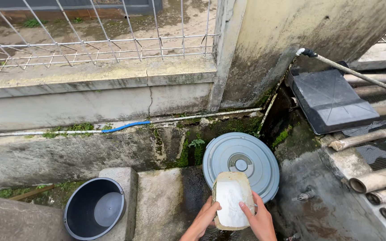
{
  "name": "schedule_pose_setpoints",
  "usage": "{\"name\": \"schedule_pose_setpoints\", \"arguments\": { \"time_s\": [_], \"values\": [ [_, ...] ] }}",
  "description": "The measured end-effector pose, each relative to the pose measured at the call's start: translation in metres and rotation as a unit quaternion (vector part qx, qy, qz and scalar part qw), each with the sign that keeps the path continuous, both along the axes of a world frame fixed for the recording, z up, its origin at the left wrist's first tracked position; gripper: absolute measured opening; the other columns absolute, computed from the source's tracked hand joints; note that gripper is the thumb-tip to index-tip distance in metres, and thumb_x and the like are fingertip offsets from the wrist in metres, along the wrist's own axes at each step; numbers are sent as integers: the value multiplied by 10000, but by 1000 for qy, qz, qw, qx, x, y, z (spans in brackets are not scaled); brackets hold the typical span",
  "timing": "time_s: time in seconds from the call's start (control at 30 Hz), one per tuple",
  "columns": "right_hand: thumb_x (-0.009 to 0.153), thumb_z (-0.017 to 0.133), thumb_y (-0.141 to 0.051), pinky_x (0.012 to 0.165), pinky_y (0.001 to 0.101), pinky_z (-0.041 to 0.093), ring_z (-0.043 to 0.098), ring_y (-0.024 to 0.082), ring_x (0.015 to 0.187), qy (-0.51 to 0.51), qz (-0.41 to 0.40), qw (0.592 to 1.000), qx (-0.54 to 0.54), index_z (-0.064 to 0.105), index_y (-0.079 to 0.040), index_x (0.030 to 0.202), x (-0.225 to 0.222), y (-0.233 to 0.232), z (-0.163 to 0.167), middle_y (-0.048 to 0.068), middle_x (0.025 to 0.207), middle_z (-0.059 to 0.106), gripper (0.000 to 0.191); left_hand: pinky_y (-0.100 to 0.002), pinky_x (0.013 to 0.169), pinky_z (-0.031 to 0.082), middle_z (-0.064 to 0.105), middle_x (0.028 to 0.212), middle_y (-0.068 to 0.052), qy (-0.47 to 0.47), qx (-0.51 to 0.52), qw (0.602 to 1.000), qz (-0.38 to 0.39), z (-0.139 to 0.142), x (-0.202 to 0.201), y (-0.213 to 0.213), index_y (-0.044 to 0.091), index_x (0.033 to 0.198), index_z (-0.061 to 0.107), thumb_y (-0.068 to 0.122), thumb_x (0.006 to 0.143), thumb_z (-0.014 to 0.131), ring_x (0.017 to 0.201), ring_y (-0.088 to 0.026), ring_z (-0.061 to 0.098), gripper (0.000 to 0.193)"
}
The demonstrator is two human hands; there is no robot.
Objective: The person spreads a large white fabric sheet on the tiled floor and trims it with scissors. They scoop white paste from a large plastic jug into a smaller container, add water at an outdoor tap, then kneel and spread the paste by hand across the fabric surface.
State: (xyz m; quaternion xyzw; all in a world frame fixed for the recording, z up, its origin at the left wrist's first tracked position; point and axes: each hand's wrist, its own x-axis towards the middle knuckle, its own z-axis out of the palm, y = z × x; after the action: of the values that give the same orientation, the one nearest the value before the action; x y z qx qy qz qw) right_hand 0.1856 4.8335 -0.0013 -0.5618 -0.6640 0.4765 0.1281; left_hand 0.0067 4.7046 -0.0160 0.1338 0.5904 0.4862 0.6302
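- Both hands grip a small, shallow beige tub (231,199) near the bottom centre, its open top showing a white, powdery filling.
- The left hand (203,219) clasps its left edge, thumb hooked over the rim; the right hand (259,220) closes on the right side, thumb on the rim too.
- Just beyond stands a round grey lid (251,160), leaning against the mossy wall (175,147).
- Near left, a dark empty bucket (94,209) sits on a concrete block (122,177).
- By my judgement the tub is merely being held steady; any tipping would need a firm two-handed hold.

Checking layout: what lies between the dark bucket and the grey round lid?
In the head view, only wet concrete ledge lies between the dark bucket and grey lid.
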Motion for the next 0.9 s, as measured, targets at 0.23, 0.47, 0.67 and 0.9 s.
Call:
{"name": "schedule_pose_setpoints", "arguments": {
  "time_s": [0.23, 0.47, 0.67, 0.9],
  "values": [
    [862, 747, -421, 990, 401, 570, 679, 287, 1242, -13, 26, 1000, -9, 418, -116, 1528, -13, 5, -6, 176, 1450, 585, 803, -408, 894, 553, 434, 1559, -143, 31, -39, 999, 11, -10, -11, -3, 116, 1641, 102, 463, 799, 589, 1354, -283, 527, 1033],
    [835, 750, -414, 958, 385, 592, 734, 266, 1189, 19, 31, 999, 4, 431, -105, 1516, -28, -8, -9, 166, 1416, 630, 813, -400, 838, 560, 498, 1521, -136, 45, -38, 998, -1, -7, -30, -11, 175, 1619, 246, 463, 770, 566, 1303, -286, 554, 952],
    [829, 763, -399, 952, 374, 590, 747, 251, 1159, 19, 38, 999, 19, 437, -106, 1514, -45, -14, -18, 163, 1398, 656, 813, -416, 848, 572, 479, 1534, -147, 48, -24, 999, 6, -10, -47, -20, 132, 1615, 230, 467, 776, 555, 1330, -295, 554, 959],
    [894, 721, -446, 1060, 423, 519, 625, 300, 1296, -30, 61, 997, 37, 368, -71, 1543, -61, -11, -10, 212, 1485, 531, 828, -433, 937, 585, 196, 1669, -211, 19, -101, 995, -13, -32, -65, -18, 47, 1645, 16, 523, 779, 593, 1499, -366, 370, 1145]
  ]
}}
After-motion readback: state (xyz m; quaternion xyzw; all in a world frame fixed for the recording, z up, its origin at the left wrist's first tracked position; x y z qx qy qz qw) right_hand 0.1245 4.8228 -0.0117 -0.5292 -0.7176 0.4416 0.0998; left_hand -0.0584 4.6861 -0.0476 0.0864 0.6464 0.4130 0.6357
